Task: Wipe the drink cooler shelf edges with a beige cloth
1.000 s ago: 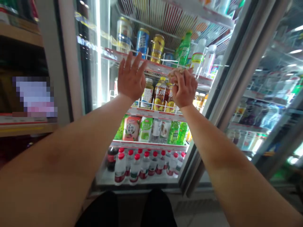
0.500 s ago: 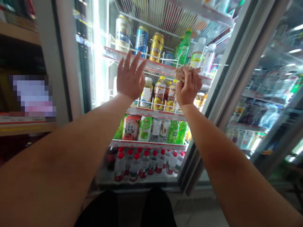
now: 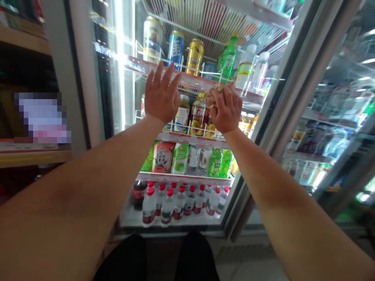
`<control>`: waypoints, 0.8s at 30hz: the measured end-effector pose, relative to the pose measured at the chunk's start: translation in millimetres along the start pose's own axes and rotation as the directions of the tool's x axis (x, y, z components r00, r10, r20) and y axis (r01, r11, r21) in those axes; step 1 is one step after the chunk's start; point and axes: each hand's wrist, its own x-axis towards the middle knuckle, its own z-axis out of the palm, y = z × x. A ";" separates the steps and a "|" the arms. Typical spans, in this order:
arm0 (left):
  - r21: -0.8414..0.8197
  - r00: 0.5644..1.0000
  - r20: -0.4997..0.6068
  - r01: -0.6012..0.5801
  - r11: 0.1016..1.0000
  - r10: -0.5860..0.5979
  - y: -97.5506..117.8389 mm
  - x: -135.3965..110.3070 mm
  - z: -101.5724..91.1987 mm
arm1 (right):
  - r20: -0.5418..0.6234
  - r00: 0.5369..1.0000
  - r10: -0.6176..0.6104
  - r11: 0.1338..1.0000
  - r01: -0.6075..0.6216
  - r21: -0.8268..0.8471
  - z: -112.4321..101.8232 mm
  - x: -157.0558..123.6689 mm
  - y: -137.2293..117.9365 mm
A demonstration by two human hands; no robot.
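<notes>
My left hand (image 3: 162, 93) is open, fingers spread, at the front strip of the upper shelf (image 3: 190, 80), below the blue can (image 3: 176, 48) and the gold can (image 3: 195, 57). My right hand (image 3: 227, 107) is closed on a crumpled beige cloth (image 3: 216, 91) against the same strip, below the green bottle (image 3: 229, 56). Just behind and under the hands stand brown tea bottles with yellow caps (image 3: 199, 115) and a bottle with a white label (image 3: 182, 114). My right hand partly hides these tea bottles.
Drink cartons (image 3: 163, 157) and green bottles (image 3: 216, 162) fill the shelf below. Several red-capped bottles (image 3: 168, 207) stand on the cooler floor. The open door's metal frame (image 3: 281, 117) rises at the right. A wooden shelf (image 3: 32, 158) is at the left.
My right hand has slid the cloth a little to the left along the shelf strip. My left hand stays in nearly the same place.
</notes>
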 end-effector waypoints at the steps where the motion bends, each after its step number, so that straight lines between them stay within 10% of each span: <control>1: 0.004 1.000 -0.008 -0.006 1.000 0.006 -0.4 -0.3 0.2 | 0.001 1.000 0.000 1.000 0.000 0.005 -0.2 -0.2 -0.1; 5: 0.026 1.000 -0.012 -0.018 0.999 0.018 -0.5 -1.8 0.1 | -0.085 0.980 0.180 0.984 -0.180 0.009 -0.4 -0.7 -0.3; 11: 0.041 0.998 -0.031 -0.054 0.998 0.055 -6.0 -2.6 3.9 | -0.051 0.998 0.024 1.000 -0.025 -0.010 -0.6 -2.6 -1.0; 17: -0.015 0.987 -0.065 -0.145 0.989 0.144 -21.6 -1.0 14.7 | -0.196 0.956 0.219 0.975 -0.222 0.007 4.9 0.9 3.7; 24: -0.015 0.986 -0.093 -0.143 0.990 0.141 -22.1 -2.3 17.0 | -0.123 0.978 0.170 0.985 -0.171 0.001 2.9 -1.4 1.1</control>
